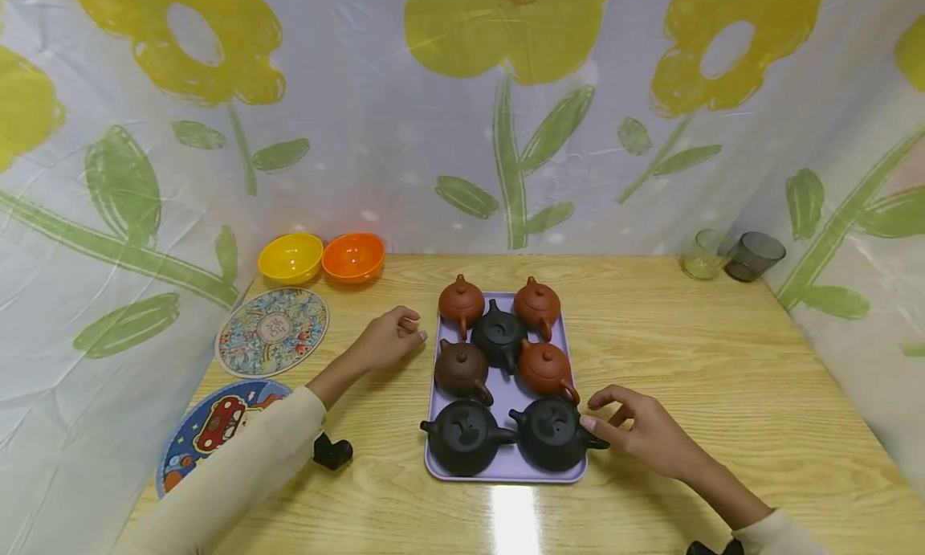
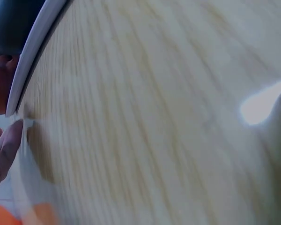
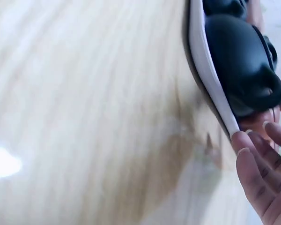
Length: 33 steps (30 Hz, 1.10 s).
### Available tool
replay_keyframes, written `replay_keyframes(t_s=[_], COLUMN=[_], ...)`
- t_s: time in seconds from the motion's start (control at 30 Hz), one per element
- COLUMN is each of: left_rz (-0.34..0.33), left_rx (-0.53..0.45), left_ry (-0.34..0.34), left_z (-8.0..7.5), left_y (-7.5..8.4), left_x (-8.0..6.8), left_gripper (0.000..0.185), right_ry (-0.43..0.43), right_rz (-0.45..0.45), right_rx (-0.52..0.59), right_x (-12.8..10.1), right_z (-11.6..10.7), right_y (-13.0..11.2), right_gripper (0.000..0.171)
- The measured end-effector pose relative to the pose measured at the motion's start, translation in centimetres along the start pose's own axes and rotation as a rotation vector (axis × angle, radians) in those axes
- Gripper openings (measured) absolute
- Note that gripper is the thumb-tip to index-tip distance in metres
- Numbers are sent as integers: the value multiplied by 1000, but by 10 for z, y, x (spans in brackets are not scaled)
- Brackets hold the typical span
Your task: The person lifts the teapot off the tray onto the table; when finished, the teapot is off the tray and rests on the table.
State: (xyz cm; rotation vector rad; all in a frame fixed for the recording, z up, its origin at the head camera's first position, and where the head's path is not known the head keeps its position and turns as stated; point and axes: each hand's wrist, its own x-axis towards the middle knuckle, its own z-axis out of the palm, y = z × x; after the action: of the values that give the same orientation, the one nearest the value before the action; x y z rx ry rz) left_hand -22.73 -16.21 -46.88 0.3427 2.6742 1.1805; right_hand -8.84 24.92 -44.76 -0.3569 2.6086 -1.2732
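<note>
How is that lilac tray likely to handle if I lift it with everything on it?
Probably heavy: seven teapots crowd the tray. The near end may dip, since two big black teapots sit there. If tilted, the load could slide or topple, as the rim looks low beside the pots.

We are seeing a bright, evenly lit table (image 1: 686, 354) in the head view, with light apparently falling from above and white glare shining just below the tray (image 1: 506, 480). Small highlights are gleaming inside the orange bowl (image 1: 354, 259), and the focus is looking fairly clear. In the left wrist view, we are getting a cooler, hazier picture, the table blurring, a white spot glaring at right and the lower right corner darkening. In the right wrist view, the table is washing out pale, glare is whitening the left edge, and a soft brown shadow is spreading beside the right hand (image 3: 271, 180).
</note>
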Motion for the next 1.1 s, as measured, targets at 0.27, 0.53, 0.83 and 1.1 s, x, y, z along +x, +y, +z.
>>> replay_keyframes(t_s=[0.27,0.53,0.83,1.1], left_rz=[-40,-103,-146,-158], left_rx=[-156,-325,-391,-406], left_ry=[19,16,5,8], left_z=[20,32,34,35], left_y=[0,5,5,8], left_x=[17,21,22,21], left_gripper=[40,40,44,43], right_ry=[4,36,-55,-78], right_rz=[44,-50,47,134], right_rx=[24,32,145,50], right_x=[-5,-7,-12,-12], right_z=[15,19,11,10], right_y=[1,2,-6,-17], right_gripper=[19,15,18,28])
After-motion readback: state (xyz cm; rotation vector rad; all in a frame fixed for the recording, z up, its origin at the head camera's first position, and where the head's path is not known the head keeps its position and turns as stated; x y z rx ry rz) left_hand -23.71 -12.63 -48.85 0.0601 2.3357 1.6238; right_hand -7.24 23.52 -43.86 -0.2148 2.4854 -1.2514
